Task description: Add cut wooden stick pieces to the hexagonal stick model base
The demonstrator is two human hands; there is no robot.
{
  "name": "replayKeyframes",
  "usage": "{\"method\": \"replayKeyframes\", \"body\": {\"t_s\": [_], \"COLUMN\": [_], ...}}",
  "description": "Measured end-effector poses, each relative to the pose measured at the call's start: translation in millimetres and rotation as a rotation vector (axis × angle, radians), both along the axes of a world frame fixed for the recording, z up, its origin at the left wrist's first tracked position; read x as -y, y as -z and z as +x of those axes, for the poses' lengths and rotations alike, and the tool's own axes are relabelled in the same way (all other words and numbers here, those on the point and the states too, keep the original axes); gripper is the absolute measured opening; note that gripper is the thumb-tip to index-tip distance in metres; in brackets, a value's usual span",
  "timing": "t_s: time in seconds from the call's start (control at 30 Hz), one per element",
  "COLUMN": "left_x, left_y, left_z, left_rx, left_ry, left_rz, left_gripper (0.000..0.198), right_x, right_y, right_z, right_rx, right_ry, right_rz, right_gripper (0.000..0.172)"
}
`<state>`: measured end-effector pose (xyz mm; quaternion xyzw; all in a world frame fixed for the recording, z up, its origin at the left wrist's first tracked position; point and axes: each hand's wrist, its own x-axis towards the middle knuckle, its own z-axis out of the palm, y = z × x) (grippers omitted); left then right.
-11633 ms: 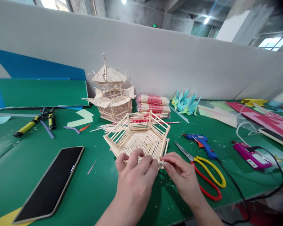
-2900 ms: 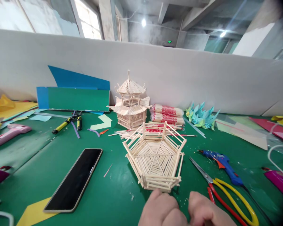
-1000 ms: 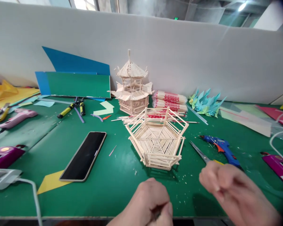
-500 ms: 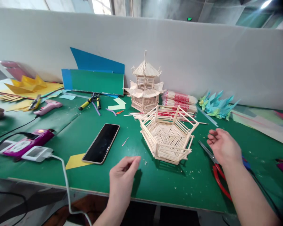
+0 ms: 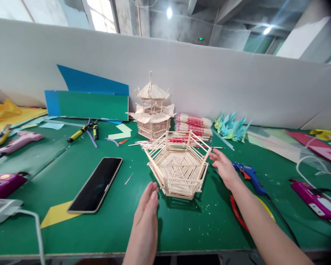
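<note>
A hexagonal basket of thin wooden sticks (image 5: 178,166) stands on the green table (image 5: 105,217). My left hand (image 5: 146,206) is open, fingers stretched together edge-on, just short of the basket's near left corner. My right hand (image 5: 224,167) is open with fingers spread, close to the basket's right side. Neither hand holds anything. Behind the basket stands a finished stick pagoda (image 5: 152,108) with loose sticks (image 5: 143,144) at its foot.
A black phone (image 5: 96,184) lies left of the basket. Scissors with red and yellow handles (image 5: 238,213) and a blue glue gun (image 5: 249,176) lie under my right arm. Packs of chopsticks (image 5: 194,125), paper cranes (image 5: 231,127), pliers (image 5: 81,132), purple devices (image 5: 314,193) and a white partition (image 5: 237,84) surround.
Both hands have moved in toward the basket from either side, and my left hand's fingers have straightened. The view has swung back to the right.
</note>
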<state>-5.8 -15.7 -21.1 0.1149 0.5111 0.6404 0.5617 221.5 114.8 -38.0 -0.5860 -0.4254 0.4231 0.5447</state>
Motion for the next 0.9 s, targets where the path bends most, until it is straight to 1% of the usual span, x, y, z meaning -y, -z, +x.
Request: {"method": "replayKeyframes", "body": {"t_s": [0.1, 0.23, 0.3, 0.4, 0.47, 0.57, 0.67, 0.73, 0.8, 0.9], "left_x": [-2, -5, -7, -12, -18, -27, -37, -46, -55, -70], "left_y": [2.8, 7.9, 10.8, 13.0, 10.9, 1.6, -9.7, -14.6, -16.7, -17.0], "left_z": [11, 15, 13, 7, 1, -8, -16, -21, -26, -29], "left_rx": [0.002, 0.004, 0.007, 0.021, 0.041, 0.053, 0.036, 0.029, 0.021, 0.007], "left_ry": [0.017, 0.039, 0.031, -0.004, -0.030, -0.038, -0.020, -0.018, -0.019, -0.008], "left_rz": [-0.015, -0.024, -0.023, -0.019, -0.029, -0.023, 0.019, 0.015, 0.007, 0.008], "left_gripper": [0.042, 0.046, 0.047, 0.044, 0.036, 0.026, 0.025, 0.026, 0.026, 0.027], "right_x": [-1, -1, 0, 9, 21, 49, 83, 103, 119, 133], "right_y": [2.9, 3.4, 2.8, 1.7, 1.1, 0.0, -0.7, -0.4, 1.0, 4.4], "right_z": [-4, -9, -10, -9, -8, -8, -9, -11, -14, -18], "right_rx": [-0.003, -0.049, -0.067, -0.081, -0.084, -0.075, -0.048, -0.015, 0.015, 0.052], "right_ry": [-0.101, -0.223, -0.247, -0.246, -0.240, -0.229, -0.241, -0.268, -0.291, -0.311], "right_rz": [-0.004, 0.022, 0.034, 0.033, 0.022, -0.003, -0.043, -0.086, -0.121, -0.127], "right_gripper": [0.030, 0.032, 0.039, 0.047, 0.050, 0.049, 0.046, 0.044, 0.043, 0.043]}}
